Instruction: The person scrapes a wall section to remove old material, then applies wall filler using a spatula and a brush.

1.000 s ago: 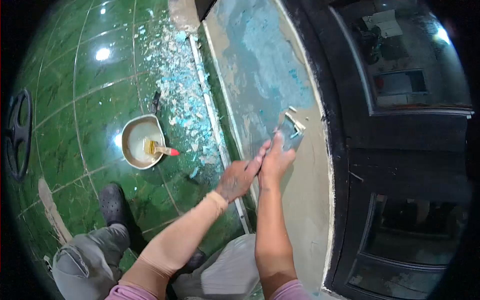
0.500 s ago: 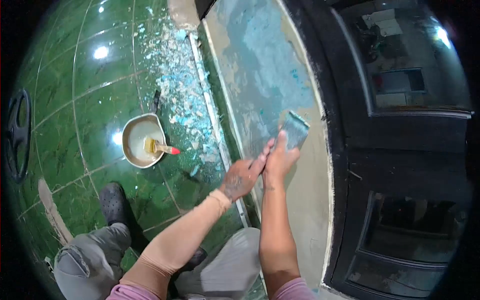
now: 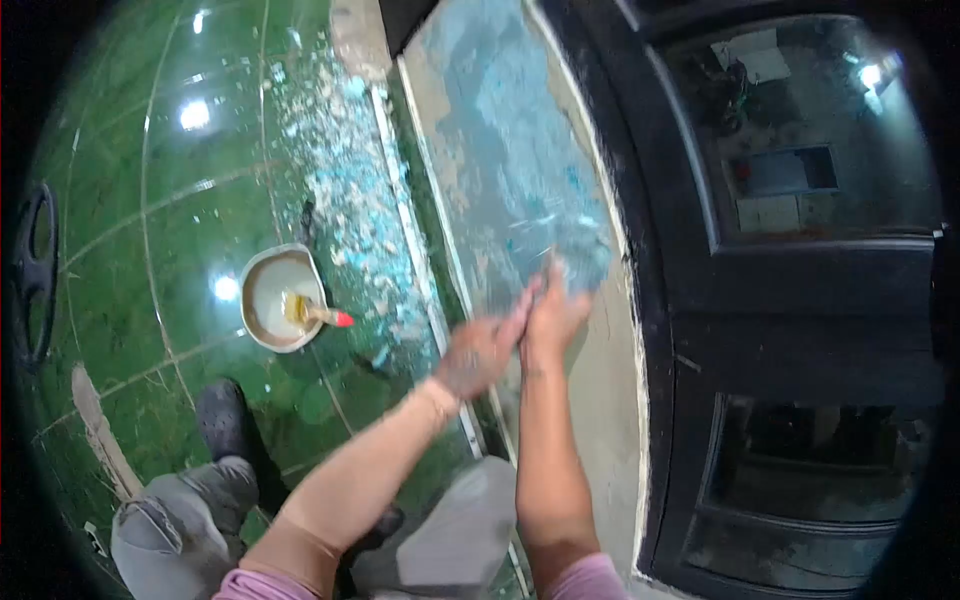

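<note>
Both my hands are wrapped round one scraper (image 3: 577, 262), whose wide blade lies against the blue and grey patched surface (image 3: 510, 130). The blade is smeared by motion. My right hand (image 3: 556, 315) is nearer the blade, with fingers closed on the tool. Just left of it and touching it, my left hand (image 3: 478, 352) grips the rear of the handle. Part of the handle is hidden by my fingers.
Blue and white flakes (image 3: 355, 190) lie along the green tiled floor (image 3: 200, 225). A pan (image 3: 268, 285) holds a brush (image 3: 315, 313). At the right stands a black framed door with glass panes (image 3: 770, 320). A dark wheel-like object (image 3: 38, 275) is at far left.
The scraper blade has moved up and slightly left over the blue patch, with both hands still on the tool. The whole view has shifted slightly.
</note>
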`<state>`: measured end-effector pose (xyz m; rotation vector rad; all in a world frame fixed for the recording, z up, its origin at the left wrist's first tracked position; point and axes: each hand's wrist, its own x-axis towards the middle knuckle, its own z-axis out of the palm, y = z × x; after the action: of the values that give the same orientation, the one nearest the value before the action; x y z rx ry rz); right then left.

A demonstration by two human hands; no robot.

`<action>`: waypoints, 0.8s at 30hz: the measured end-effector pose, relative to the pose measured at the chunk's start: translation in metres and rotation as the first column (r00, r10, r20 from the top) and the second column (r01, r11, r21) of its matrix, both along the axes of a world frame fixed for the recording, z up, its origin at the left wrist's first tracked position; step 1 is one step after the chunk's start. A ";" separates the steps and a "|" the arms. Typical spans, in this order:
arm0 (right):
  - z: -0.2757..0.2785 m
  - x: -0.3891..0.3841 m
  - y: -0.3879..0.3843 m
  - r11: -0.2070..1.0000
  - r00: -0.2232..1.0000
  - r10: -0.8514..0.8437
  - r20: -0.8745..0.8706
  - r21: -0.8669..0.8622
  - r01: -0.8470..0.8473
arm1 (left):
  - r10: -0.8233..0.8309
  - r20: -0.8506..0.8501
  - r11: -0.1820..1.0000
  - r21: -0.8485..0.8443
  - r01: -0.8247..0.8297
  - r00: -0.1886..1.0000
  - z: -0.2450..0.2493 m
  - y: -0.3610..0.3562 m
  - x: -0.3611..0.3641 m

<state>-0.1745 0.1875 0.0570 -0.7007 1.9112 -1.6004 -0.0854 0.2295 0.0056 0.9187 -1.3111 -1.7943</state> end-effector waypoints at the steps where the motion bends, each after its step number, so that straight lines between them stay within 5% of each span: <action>1: 0.003 0.003 0.000 1.000 1.000 0.022 -0.022 0.001 -0.022 | 0.134 -0.105 0.987 -0.078 -0.142 0.985 -0.006 0.011 -0.007; 2: 0.004 0.000 0.004 0.999 0.998 0.039 -0.055 0.020 -0.037 | 0.115 0.052 0.992 -0.050 -0.113 0.992 -0.001 0.014 -0.007; 5: 0.012 0.001 -0.011 0.996 0.994 0.084 -0.069 0.018 -0.083 | -0.224 0.109 0.966 0.158 0.206 0.968 0.021 -0.030 0.011; 11: 0.001 -0.005 0.008 0.995 0.992 0.062 -0.107 0.083 -0.053 | 0.112 0.005 0.992 -0.056 -0.112 0.994 -0.009 0.007 -0.017; 14: 0.014 0.008 -0.023 0.995 0.991 0.071 -0.114 0.071 -0.064 | -0.185 -0.018 0.935 0.304 0.182 0.983 0.051 -0.041 0.038; 17: -0.003 0.001 0.007 0.996 0.994 0.033 -0.105 0.081 -0.025 | 0.195 -0.168 0.980 -0.010 -0.199 0.966 -0.001 0.008 -0.009; 18: -0.005 -0.004 0.013 0.994 0.994 0.037 -0.098 0.107 -0.027 | -0.065 0.049 0.992 0.115 0.059 0.997 0.018 0.008 0.012; 21: 0.001 0.004 -0.015 0.997 0.996 0.024 -0.081 0.078 -0.017 | -0.039 -0.121 0.997 0.055 0.046 0.992 0.005 -0.014 0.010; 22: -0.004 0.000 -0.005 0.996 0.997 0.015 -0.079 0.092 -0.008 | -0.169 0.132 0.986 0.004 0.169 0.977 0.000 -0.031 0.015; 24: -0.010 0.000 -0.011 0.998 0.998 0.028 -0.064 0.065 -0.024 | -0.041 0.018 0.997 -0.069 0.042 0.999 -0.005 -0.010 0.009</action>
<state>-0.1741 0.1767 0.0473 -0.7557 1.9822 -1.5107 -0.0764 0.2198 0.0002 0.8756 -1.4032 -1.7647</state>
